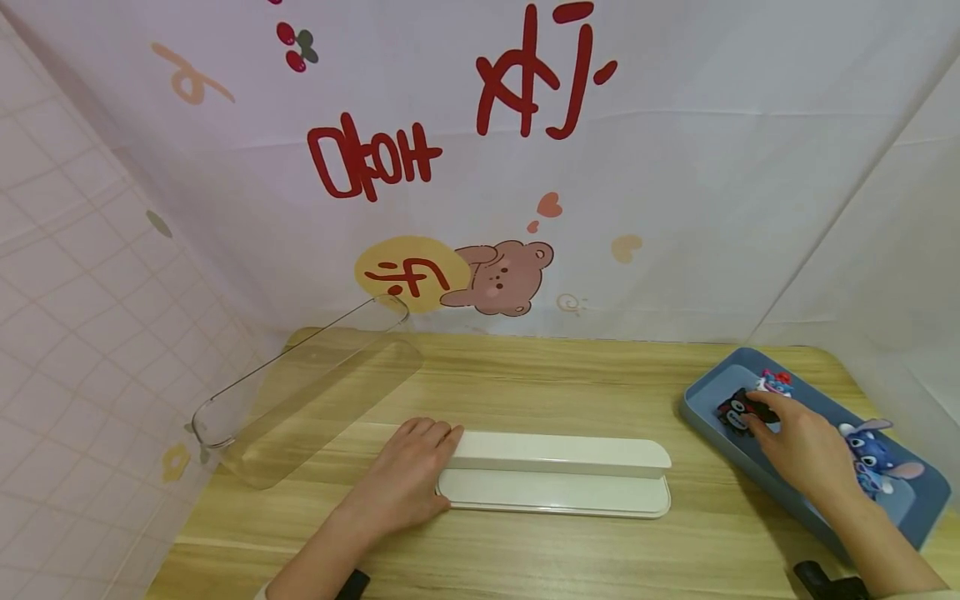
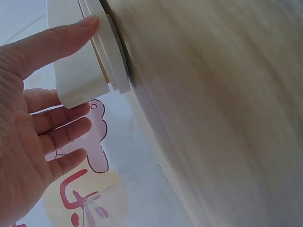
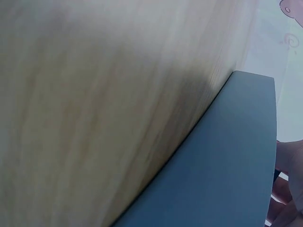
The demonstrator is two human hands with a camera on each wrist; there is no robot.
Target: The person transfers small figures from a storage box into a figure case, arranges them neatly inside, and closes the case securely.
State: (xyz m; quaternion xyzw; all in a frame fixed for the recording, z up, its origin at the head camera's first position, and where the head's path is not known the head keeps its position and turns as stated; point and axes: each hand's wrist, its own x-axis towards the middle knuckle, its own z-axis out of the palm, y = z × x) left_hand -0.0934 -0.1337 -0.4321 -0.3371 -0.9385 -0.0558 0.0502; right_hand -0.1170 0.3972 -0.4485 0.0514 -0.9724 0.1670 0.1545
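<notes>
My left hand [image 1: 408,471] grips the left end of a long white two-step display base [image 1: 555,450] lying on the table. In the left wrist view, the thumb presses one edge of the base [image 2: 83,82] and the fingers reach round its other side. At the right, my right hand [image 1: 810,454] reaches into a blue tray [image 1: 930,500] and pinches a small black figurine [image 1: 733,412]. The tray's outer wall [image 3: 222,156] hides most of that hand in the right wrist view. A blue-and-red figurine [image 1: 776,382] and a blue long-eared figurine [image 1: 870,450] are also in the tray.
A clear plastic cover [image 1: 300,400] stands on the wooden table [image 1: 555,554] at the back left, open side up. A printed white cloth [image 1: 675,183] hangs behind the table, and a grid-patterned cloth [image 1: 67,292] is on the left.
</notes>
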